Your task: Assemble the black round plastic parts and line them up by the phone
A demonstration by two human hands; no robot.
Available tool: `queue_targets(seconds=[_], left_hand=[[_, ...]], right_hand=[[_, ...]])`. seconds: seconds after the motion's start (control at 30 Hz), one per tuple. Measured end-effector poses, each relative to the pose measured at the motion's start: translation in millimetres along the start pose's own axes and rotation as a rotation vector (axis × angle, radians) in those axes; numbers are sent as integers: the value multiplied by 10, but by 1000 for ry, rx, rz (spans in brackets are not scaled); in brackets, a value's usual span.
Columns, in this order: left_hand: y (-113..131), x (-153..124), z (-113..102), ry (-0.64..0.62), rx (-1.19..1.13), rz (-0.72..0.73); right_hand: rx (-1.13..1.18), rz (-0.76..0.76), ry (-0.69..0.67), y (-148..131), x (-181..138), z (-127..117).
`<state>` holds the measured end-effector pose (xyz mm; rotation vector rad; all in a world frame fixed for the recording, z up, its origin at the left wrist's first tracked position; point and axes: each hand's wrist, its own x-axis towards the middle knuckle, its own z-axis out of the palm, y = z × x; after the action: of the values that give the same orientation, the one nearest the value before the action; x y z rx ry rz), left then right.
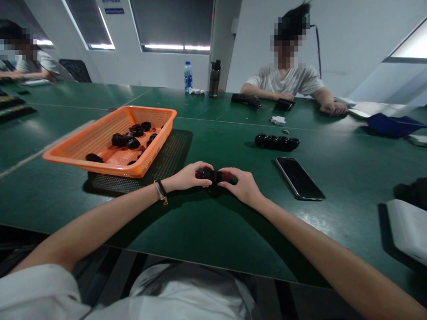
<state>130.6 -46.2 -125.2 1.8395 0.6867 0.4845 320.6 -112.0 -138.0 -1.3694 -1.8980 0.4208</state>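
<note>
Between my two hands, just over the green table [187,231], is a short black cylindrical part [213,174] with dark reddish ends, lying sideways. My left hand [191,175] grips its left end between thumb and fingers. The right end is pinched by my right hand [242,183]. Fingers cover both ends, so its exact kind is unclear. Left of my hands stands an orange plastic basket [156,116] with several loose black and reddish round parts [125,140] inside. To the right, several similar black round parts [276,142] sit together in a row.
A smartphone [300,178] lies right of my hands, and a white box-like object [408,226] is at the right edge. Farther back are a water bottle [188,78], a dark flask [215,80] and a blue item [395,125]. One person [285,80] sits opposite, another [40,66] far left.
</note>
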Motion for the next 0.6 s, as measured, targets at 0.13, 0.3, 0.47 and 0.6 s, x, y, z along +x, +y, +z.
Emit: queue_targets(seconds=[0.13, 0.3, 0.47, 0.6], left_hand=[[13, 1, 1, 0, 6, -14], [37, -3, 12, 0, -17, -36], [49, -2, 18, -1, -48, -52], [36, 8, 15, -6, -73, -61]], right_hand=[[9, 9, -12, -4, 7, -5], [-15, 9, -35, -14, 13, -12], [-42, 17, -33, -10, 16, 0], [-67, 15, -64, -15, 19, 4]])
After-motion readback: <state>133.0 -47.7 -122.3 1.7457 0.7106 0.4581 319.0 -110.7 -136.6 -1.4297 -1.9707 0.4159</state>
